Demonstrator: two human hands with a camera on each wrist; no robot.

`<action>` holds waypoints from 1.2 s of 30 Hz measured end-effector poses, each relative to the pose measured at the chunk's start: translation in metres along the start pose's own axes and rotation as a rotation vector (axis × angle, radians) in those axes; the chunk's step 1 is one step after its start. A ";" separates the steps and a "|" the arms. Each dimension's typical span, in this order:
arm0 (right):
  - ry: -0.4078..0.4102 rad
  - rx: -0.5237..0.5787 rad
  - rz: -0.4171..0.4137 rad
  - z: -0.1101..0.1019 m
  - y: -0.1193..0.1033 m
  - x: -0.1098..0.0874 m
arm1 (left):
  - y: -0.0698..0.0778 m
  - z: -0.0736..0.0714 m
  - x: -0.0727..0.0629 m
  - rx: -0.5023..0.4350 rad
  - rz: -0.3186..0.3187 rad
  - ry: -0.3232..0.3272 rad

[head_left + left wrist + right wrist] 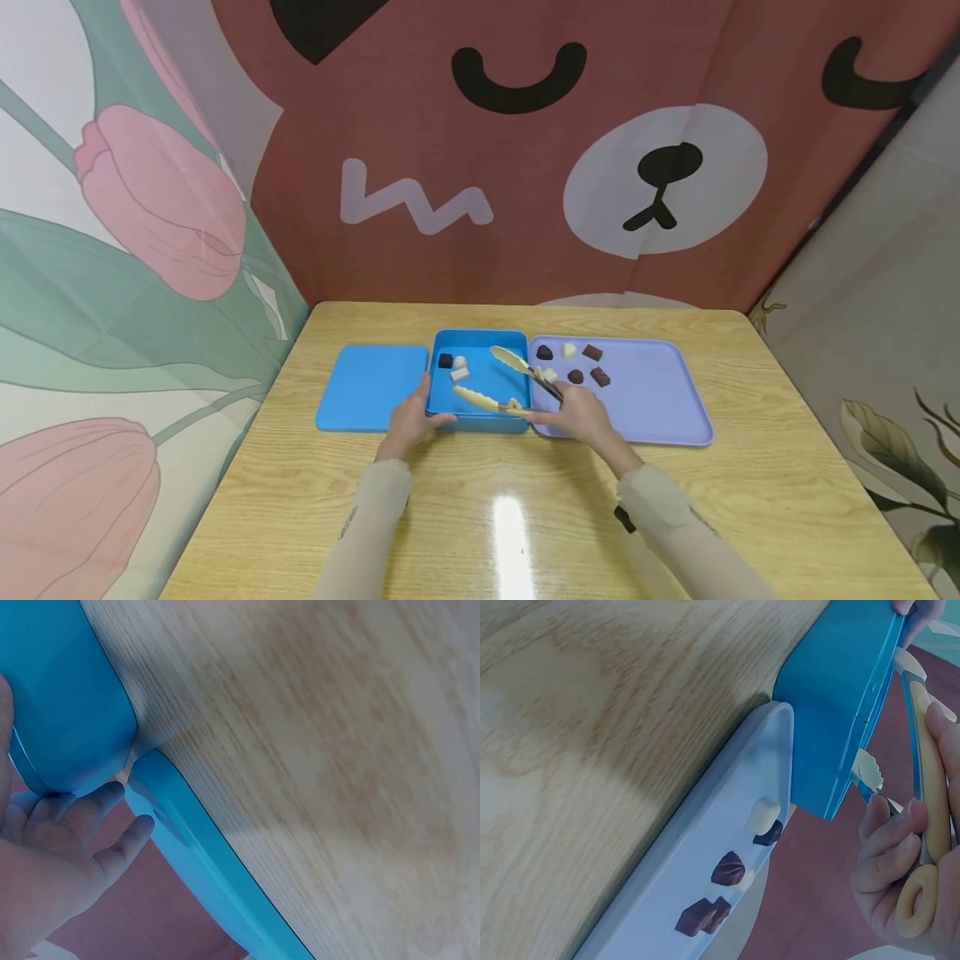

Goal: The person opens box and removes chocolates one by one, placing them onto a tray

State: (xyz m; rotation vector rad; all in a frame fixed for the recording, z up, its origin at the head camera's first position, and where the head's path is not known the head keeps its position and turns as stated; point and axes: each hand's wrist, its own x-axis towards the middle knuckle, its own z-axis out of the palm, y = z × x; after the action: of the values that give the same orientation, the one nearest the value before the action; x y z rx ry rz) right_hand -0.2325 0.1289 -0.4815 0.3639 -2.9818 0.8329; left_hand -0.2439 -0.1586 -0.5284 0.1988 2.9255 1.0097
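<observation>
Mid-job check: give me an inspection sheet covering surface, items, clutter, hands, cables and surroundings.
Surface: wood-grain table, with a bright reflection near the person.
Job's things: blue box holds three small pieces; purple tray beside it shows six pieces; tongs are over the box, tips apart; blue panel lies left of the box.
Clutter: nothing seen.
Hands: right hand grips the tongs; left hand touches the box's near-left corner.
Cables: nothing seen.
Surroundings: bear-print backdrop ahead, tulip print left, leaf print right.
</observation>
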 end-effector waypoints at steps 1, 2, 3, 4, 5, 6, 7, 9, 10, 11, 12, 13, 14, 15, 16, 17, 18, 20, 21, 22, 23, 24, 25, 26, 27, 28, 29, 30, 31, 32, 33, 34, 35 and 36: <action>-0.006 0.002 0.003 0.001 -0.001 0.001 | 0.000 0.000 0.000 0.002 0.001 0.002; -0.014 -0.001 0.006 0.001 -0.003 0.002 | 0.000 0.000 0.000 0.004 0.001 0.002; -0.021 -0.005 0.008 0.002 -0.004 0.003 | 0.000 0.000 0.000 0.004 0.001 0.002; -0.028 -0.009 0.011 0.002 -0.005 0.004 | 0.000 0.000 0.001 0.005 0.003 0.002; -0.034 -0.012 0.013 0.002 -0.006 0.005 | 0.000 0.000 0.001 0.005 0.002 0.002; -0.039 -0.016 0.016 0.003 -0.007 0.006 | 0.000 0.000 0.001 0.005 0.003 0.001; -0.045 -0.024 0.019 0.004 -0.008 0.008 | 0.000 0.000 0.001 0.005 0.001 0.000; -0.057 -0.037 0.026 0.005 -0.010 0.010 | 0.000 0.000 0.001 0.005 -0.002 -0.003; -0.063 -0.041 0.030 0.006 -0.011 0.012 | 0.000 0.000 0.000 0.005 -0.003 -0.002; -0.070 -0.043 0.033 0.006 -0.012 0.013 | 0.000 0.000 0.000 0.005 -0.007 -0.002; -0.075 -0.049 0.036 0.006 -0.013 0.014 | 0.000 0.000 0.000 0.005 -0.007 -0.001; -0.080 -0.052 0.037 0.007 -0.014 0.016 | 0.000 0.000 0.000 0.005 -0.007 0.001; -0.083 -0.058 0.036 0.007 -0.015 0.017 | 0.000 0.000 0.000 0.005 -0.006 0.004; -0.084 -0.063 0.033 0.007 -0.016 0.018 | 0.000 0.000 0.000 0.004 -0.009 0.005; -0.088 -0.069 0.033 0.008 -0.017 0.019 | 0.000 0.000 0.001 0.005 -0.007 0.007; -0.091 -0.077 0.033 0.008 -0.018 0.020 | 0.000 0.000 0.001 0.006 -0.006 0.007; -0.093 -0.088 0.034 0.009 -0.019 0.021 | 0.000 0.001 0.001 0.004 -0.006 0.007; -0.102 -0.108 0.039 0.011 -0.019 0.023 | 0.000 0.001 0.001 0.002 -0.011 0.005; -0.104 -0.117 0.043 0.012 -0.019 0.024 | -0.001 0.001 0.001 0.000 -0.014 0.003; -0.107 -0.122 0.046 0.013 -0.020 0.025 | -0.001 0.001 0.001 -0.001 -0.015 0.002; -0.110 -0.126 0.048 0.014 -0.020 0.025 | 0.000 0.001 0.001 -0.003 -0.019 0.000; -0.110 -0.130 0.052 0.015 -0.020 0.026 | 0.000 0.001 0.001 -0.005 -0.022 -0.002; -0.108 -0.132 0.052 0.016 -0.021 0.026 | 0.000 0.001 0.001 -0.004 -0.023 -0.003; -0.106 -0.131 0.051 0.017 -0.021 0.026 | 0.000 0.001 0.001 -0.002 -0.022 -0.004; -0.104 -0.129 0.050 0.017 -0.022 0.027 | 0.000 0.001 0.001 0.002 -0.024 -0.006; -0.104 -0.130 0.051 0.018 -0.022 0.027 | 0.000 0.001 0.002 0.004 -0.025 -0.006; -0.103 -0.135 0.054 0.019 -0.023 0.027 | 0.001 0.001 0.002 0.005 -0.026 -0.006; -0.102 -0.144 0.055 0.019 -0.024 0.027 | 0.001 0.001 0.002 0.005 -0.028 -0.006; -0.102 -0.155 0.055 0.020 -0.025 0.027 | 0.001 0.001 0.002 0.005 -0.030 -0.005; -0.104 -0.169 0.057 0.020 -0.026 0.027 | 0.001 0.001 0.002 0.005 -0.031 -0.005; -0.104 -0.188 0.061 0.020 -0.027 0.027 | 0.001 0.001 0.002 0.006 -0.034 -0.005; -0.105 -0.208 0.061 0.020 -0.028 0.027 | 0.002 0.000 0.002 0.006 -0.036 -0.005; -0.107 -0.221 0.058 0.019 -0.030 0.026 | 0.002 0.000 0.002 0.006 -0.037 -0.006; -0.110 -0.239 0.056 0.019 -0.031 0.026 | 0.002 0.000 0.002 0.008 -0.040 -0.008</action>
State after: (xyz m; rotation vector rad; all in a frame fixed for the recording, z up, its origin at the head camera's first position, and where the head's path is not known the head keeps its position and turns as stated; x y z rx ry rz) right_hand -0.2502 0.0879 -0.4801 0.3287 -3.1582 0.4648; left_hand -0.2457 -0.1569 -0.5278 0.1430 2.9144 0.9904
